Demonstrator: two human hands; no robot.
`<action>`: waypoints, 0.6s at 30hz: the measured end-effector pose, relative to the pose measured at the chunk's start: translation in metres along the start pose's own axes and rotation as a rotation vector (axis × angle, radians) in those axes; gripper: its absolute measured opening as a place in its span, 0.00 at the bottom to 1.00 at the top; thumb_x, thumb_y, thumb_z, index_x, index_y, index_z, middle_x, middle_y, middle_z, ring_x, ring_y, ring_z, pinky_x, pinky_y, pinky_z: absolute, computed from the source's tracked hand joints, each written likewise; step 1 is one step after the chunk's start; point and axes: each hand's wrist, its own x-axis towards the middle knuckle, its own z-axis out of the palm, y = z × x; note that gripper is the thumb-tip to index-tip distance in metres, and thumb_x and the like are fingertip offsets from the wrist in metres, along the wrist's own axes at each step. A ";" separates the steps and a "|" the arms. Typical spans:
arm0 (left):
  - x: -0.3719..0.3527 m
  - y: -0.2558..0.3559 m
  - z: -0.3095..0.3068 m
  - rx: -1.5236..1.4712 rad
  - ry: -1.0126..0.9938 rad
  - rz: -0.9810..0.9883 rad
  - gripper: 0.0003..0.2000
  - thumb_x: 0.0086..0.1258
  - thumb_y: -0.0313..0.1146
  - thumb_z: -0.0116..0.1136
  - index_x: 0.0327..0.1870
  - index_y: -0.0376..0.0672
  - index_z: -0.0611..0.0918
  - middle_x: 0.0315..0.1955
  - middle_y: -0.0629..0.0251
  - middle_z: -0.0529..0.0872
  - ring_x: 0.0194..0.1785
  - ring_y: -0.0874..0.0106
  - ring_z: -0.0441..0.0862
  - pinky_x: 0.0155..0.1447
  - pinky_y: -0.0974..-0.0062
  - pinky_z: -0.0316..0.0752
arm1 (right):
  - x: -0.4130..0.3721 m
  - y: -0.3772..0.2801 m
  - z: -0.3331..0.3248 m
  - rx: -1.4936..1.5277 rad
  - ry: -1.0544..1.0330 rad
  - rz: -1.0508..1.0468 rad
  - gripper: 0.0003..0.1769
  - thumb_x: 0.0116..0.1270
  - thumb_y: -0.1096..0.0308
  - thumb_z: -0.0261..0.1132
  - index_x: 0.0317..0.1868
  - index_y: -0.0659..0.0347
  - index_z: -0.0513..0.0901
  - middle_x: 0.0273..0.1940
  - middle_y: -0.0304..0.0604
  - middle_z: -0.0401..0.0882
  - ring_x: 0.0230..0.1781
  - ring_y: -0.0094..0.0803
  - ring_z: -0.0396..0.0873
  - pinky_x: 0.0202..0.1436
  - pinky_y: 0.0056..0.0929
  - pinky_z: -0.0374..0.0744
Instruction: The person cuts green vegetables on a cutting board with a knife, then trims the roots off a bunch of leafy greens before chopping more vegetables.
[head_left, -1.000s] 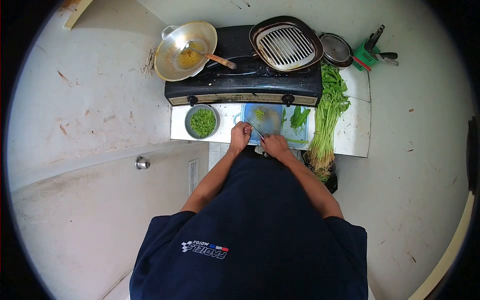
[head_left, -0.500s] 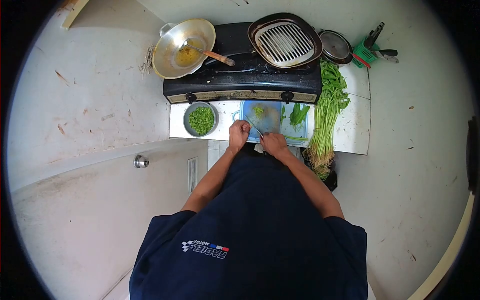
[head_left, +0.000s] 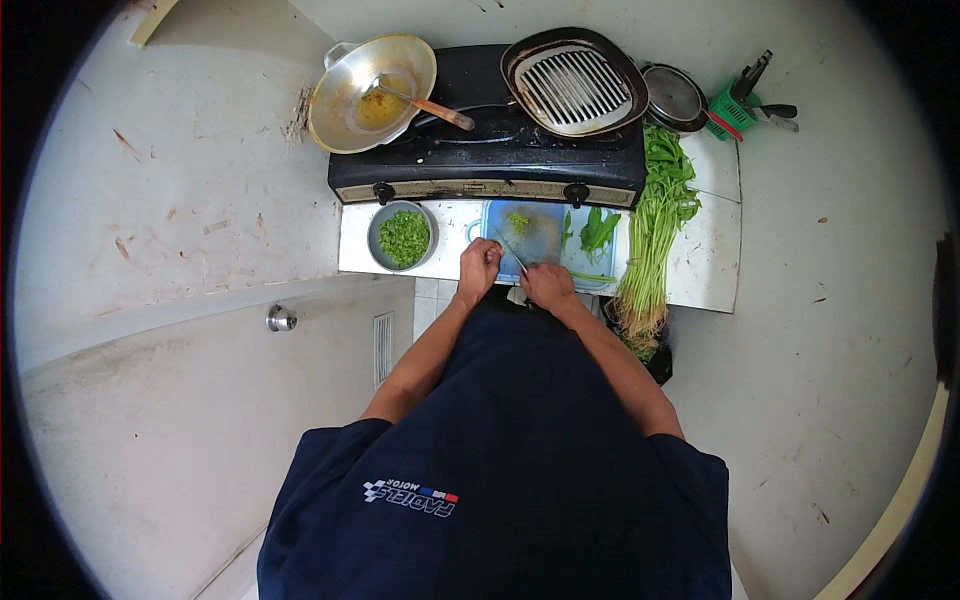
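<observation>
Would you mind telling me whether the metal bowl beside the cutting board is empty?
Not empty: the metal bowl holds a heap of chopped greens across its bottom.

Pretty bare little cooking corner. The left wall (head_left: 180, 180) is off-white plaster, scuffed up with reddish-brown scrapes and a chipped patch near the stove. Lower down there's a paler panel with a round metal knob (head_left: 281, 318) and a small slotted vent (head_left: 384, 350) beside it. A white tiled table (head_left: 715, 270) sits against the back wall and carries a black two-burner stove (head_left: 480, 160). The right side is more plain white surface with a few specks. Light is soft and even, with no hard shadows.
</observation>
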 end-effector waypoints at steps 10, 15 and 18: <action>0.002 0.003 -0.003 0.048 0.002 0.030 0.02 0.67 0.19 0.62 0.37 0.32 0.86 0.32 0.52 0.85 0.33 0.60 0.86 0.40 0.68 0.80 | 0.003 -0.004 -0.002 0.004 0.005 -0.029 0.23 0.76 0.53 0.58 0.35 0.64 0.88 0.31 0.58 0.88 0.33 0.53 0.89 0.40 0.50 0.85; 0.001 0.001 -0.002 0.016 0.002 0.003 0.01 0.66 0.19 0.63 0.35 0.32 0.85 0.32 0.51 0.85 0.32 0.60 0.85 0.39 0.68 0.80 | 0.007 -0.007 -0.001 -0.016 0.006 -0.022 0.22 0.75 0.54 0.60 0.34 0.63 0.88 0.32 0.57 0.88 0.33 0.52 0.89 0.40 0.49 0.86; 0.002 -0.005 0.003 0.015 0.016 -0.002 0.01 0.66 0.20 0.63 0.36 0.32 0.86 0.32 0.52 0.85 0.32 0.61 0.86 0.39 0.68 0.80 | 0.015 -0.008 0.001 -0.014 0.000 -0.037 0.23 0.75 0.53 0.58 0.35 0.65 0.88 0.31 0.57 0.88 0.34 0.52 0.89 0.40 0.48 0.85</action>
